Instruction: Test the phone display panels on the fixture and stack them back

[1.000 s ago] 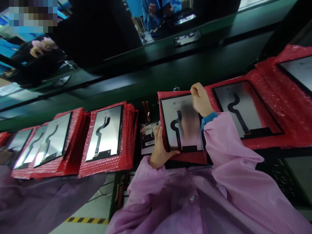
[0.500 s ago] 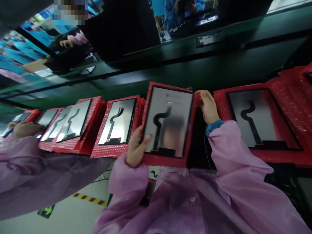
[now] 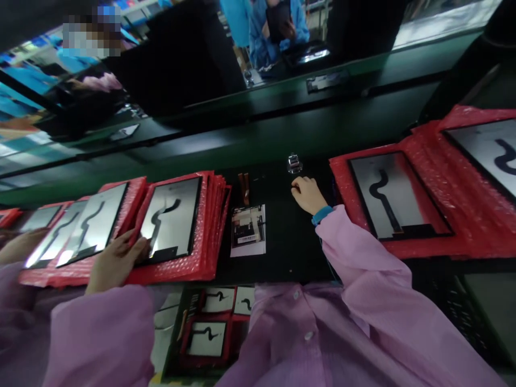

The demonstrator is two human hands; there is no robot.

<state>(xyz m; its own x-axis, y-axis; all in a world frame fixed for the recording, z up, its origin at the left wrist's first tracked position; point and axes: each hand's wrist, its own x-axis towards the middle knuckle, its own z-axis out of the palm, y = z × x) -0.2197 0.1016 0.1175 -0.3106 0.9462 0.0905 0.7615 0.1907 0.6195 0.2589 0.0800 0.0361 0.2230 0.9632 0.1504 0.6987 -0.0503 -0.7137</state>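
Observation:
Several flat panels with dark curved flex cables lie on red bubble-wrap sleeves. On the left stack, my left hand (image 3: pixel 115 260) pinches the lower left edge of a panel (image 3: pixel 176 215) on its sleeve. My right hand (image 3: pixel 309 194) rests with curled fingers on the black work mat (image 3: pixel 284 228), just below a small shiny metal object (image 3: pixel 294 163); whether anything is between its fingertips is too small to tell. To its right, another panel (image 3: pixel 393 196) lies on a red sleeve stack (image 3: pixel 417 248). Left of my right hand is a printed photo sheet (image 3: pixel 249 231).
Below the table edge stands a dark crate (image 3: pixel 175 344) with several panels. A green ledge (image 3: pixel 226 140) runs behind the mat. At far left is another person's hand (image 3: pixel 22 244). Brown strips (image 3: pixel 244 188) lie above the sheet.
The panel in its red sleeve, held between both hands before, is now on the left stack with my left hand at its edge. My right hand has let go and lowered to the mat. The view has shifted.

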